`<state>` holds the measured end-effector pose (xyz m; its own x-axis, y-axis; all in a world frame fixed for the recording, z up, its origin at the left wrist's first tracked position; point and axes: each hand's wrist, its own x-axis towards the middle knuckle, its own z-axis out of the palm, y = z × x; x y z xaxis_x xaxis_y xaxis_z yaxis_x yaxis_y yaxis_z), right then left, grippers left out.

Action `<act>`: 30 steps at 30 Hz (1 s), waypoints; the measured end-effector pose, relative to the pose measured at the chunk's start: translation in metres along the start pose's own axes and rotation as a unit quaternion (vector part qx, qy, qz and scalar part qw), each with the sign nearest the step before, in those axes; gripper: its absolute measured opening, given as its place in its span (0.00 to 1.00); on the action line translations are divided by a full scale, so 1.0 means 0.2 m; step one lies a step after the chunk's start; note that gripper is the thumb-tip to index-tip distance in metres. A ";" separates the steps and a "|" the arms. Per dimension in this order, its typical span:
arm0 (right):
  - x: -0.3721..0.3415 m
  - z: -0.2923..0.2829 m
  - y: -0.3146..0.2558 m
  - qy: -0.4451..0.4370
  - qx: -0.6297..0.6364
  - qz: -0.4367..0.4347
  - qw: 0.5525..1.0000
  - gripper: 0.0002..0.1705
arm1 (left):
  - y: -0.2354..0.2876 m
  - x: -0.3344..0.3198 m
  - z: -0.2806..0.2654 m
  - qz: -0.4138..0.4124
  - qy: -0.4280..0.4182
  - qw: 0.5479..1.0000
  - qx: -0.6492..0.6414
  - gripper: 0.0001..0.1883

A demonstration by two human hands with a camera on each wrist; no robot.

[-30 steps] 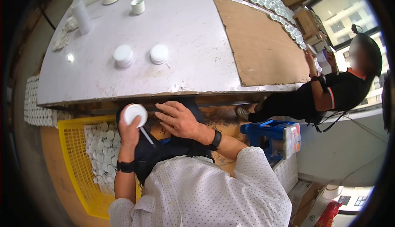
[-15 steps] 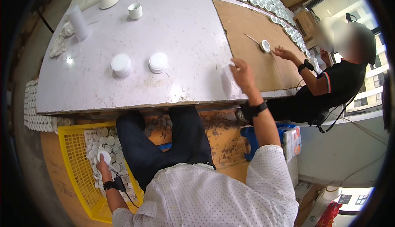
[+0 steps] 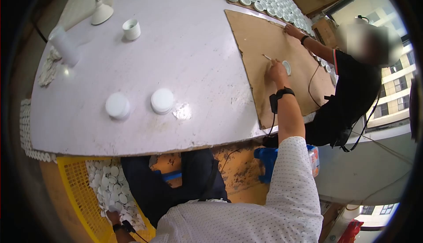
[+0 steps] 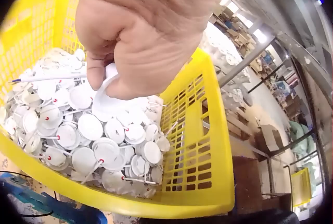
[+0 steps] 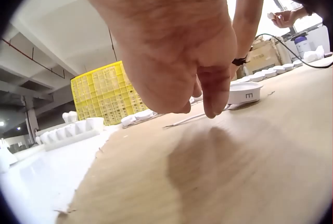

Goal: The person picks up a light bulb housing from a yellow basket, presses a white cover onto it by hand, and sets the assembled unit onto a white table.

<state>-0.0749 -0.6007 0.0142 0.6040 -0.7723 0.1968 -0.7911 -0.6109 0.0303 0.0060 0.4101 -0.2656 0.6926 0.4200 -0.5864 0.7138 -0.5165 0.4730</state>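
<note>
"While the left arm drops low at the person's side, what is the left hand [image 4: 151,36] doing?"

"It bends palm-down over a yellow basket [image 4: 221,130], and its grip is pinching a white disc [image 4: 106,104] between thumb and fingers. A blue-tipped wire [image 4: 52,78] sticks out to one side of the hand."

"And underneath?"

"A heap of loose discs [image 4: 91,126] lies in the basket, many with wires and red spots."

"What comes past the thighs?"

"The worktop [image 3: 194,66], with two white stacks [image 3: 162,101] standing side by side near its front edge."

"Where is the other arm?"

"Stretched well forward, a black band [image 3: 282,95] at its wrist. The right hand [image 3: 277,71] slopes down above a cardboard sheet [image 3: 253,36], fingers pointing at the surface. Just beside it a shallow dish [image 5: 244,94] sits on the cardboard, and a white lead [image 5: 190,119] runs by the fingertips."

"Is that grip spread or pinching?"

"I can't tell; the hand hides whether its fingertips hold the lead."

"Farther off?"

"A second person [image 3: 352,93] in black reaches over the cardboard's far edge, and behind that reaching hand stand rows of white dishes [image 3: 264,5]."
</note>
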 end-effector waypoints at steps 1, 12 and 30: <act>0.04 0.06 0.04 0.004 -0.004 0.004 1.000 0.19 | 0.03 -0.06 -0.02 0.007 0.006 1.000 -0.007 0.25; -0.04 -0.09 -0.14 -0.039 -0.109 -0.082 0.990 0.10 | 0.15 -0.04 0.04 0.160 -0.127 0.935 0.289 0.23; -1.12 -0.21 -0.39 0.001 0.425 0.000 0.905 0.15 | -0.10 0.07 0.01 0.333 -0.148 0.621 0.695 0.18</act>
<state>-0.1526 -0.3731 0.0089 0.6034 -0.7721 0.1997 -0.4290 -0.5253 -0.7348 0.0018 0.4252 -0.2836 0.5901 -0.2799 -0.7573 -0.6404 -0.7334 -0.2279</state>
